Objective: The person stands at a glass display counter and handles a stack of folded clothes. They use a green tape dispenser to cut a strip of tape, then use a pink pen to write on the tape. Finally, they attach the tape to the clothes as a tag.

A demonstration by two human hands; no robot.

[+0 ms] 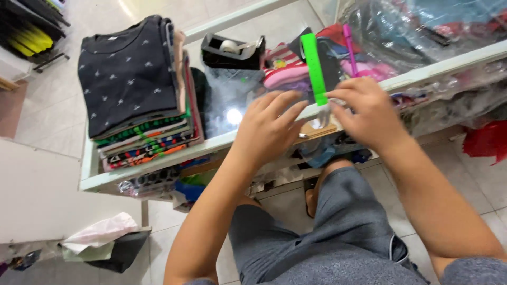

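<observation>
A: Where's your green ruler?

B: Centre top of the frame, on the glass worktop; your right hand pinches its lower end, covering it.

A: Your left hand?

B: Fingers spread, just beside the ruler; what's under it is blurred.

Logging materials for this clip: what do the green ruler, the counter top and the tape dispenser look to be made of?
Green ruler: likely plastic, bright, flat, thin and straight-edged.
Counter top: glass, glossy; a lamp glares off it and goods show underneath.
Tape dispenser: probably hard black plastic with a slight sheen.
The right hand is at the ruler's lower end; the left hand rests beside it.
</observation>
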